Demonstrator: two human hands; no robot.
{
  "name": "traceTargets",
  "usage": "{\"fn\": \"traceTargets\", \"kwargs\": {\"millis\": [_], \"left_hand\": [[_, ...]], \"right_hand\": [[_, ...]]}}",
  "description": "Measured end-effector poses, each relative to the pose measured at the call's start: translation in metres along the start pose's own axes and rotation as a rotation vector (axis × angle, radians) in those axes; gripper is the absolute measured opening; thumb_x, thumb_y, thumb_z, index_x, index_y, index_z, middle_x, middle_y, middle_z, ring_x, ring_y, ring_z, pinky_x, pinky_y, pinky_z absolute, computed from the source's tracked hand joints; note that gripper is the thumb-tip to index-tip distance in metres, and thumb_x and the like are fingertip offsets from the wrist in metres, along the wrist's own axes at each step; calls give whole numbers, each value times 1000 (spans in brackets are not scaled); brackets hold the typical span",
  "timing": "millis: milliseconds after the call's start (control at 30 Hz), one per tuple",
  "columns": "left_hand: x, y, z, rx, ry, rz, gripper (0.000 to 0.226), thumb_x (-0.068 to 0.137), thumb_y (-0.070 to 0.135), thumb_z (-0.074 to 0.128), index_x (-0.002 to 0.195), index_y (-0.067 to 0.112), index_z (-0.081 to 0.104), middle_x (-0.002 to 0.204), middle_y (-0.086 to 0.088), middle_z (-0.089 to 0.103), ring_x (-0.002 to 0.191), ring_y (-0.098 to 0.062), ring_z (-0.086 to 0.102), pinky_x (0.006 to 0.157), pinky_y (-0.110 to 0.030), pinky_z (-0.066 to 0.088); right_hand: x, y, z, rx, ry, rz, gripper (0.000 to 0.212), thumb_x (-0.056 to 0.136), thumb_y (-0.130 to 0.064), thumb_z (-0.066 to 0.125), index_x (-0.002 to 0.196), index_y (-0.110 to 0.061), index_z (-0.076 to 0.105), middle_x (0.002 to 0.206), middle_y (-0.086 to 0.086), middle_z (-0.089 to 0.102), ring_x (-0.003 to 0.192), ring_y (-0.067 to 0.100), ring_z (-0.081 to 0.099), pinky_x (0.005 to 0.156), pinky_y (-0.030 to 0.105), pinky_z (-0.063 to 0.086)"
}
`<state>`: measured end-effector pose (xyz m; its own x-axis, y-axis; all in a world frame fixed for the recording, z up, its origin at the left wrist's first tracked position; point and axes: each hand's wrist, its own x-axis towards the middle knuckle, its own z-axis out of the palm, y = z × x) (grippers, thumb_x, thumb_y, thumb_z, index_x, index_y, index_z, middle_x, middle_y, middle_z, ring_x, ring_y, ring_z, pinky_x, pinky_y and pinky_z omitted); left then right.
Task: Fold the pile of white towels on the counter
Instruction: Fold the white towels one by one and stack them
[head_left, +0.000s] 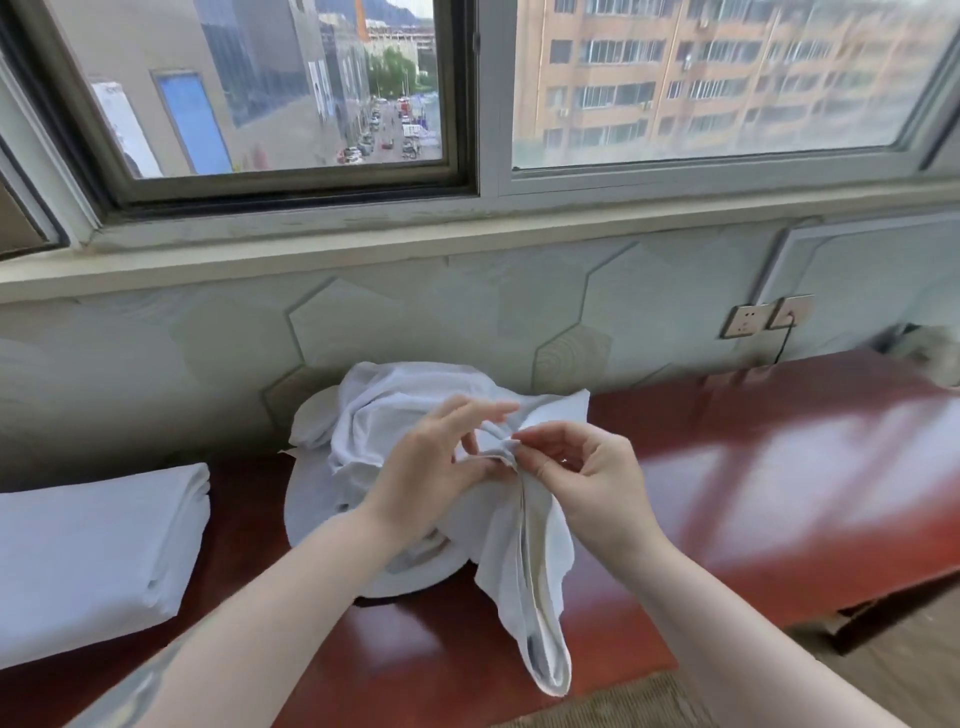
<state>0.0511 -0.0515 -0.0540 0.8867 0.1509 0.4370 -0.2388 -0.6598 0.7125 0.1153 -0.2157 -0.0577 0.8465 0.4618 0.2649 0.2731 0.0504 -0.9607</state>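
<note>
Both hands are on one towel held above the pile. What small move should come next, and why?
Probably slide the hands apart along the top edge to spread the towel flat. The left hand and right hand pinch it close together, so it hangs bunched and doubled over the counter, in front of the unfolded pile. It likely can't be folded neatly until opened out.

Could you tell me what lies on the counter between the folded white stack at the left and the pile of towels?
In the head view, only a bare strip of red-brown counter separates the folded stack from the towel pile.
</note>
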Motion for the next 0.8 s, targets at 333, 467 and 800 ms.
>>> {"fn": "traceTargets", "kwargs": {"millis": [333,467,800], "left_hand": [[32,-1,-4,-22,-191,3,15,74,17,82,84,14,71,80,5,57,77,3,49,73,-10,36],[36,-2,7,-5,-137,65,16,73,18,83,82,15,70,83,2,64,88,-4,54,80,-18,40],[45,-2,12,-227,-128,-84,12,80,11,78,85,12,67,84,0,70,85,-8,63,91,-33,45]], "right_hand": [[-7,3,-8,-401,122,-272,15,87,-18,72,94,-21,59,85,-13,66,80,10,65,70,19,47],[-48,47,-20,-585,140,-338,30,71,-14,78,92,-16,56,106,-9,58,102,14,57,83,25,47],[-97,135,-51,-829,68,158,5,91,-30,63,90,-27,67,109,-22,50,104,7,49,71,26,43]]}}
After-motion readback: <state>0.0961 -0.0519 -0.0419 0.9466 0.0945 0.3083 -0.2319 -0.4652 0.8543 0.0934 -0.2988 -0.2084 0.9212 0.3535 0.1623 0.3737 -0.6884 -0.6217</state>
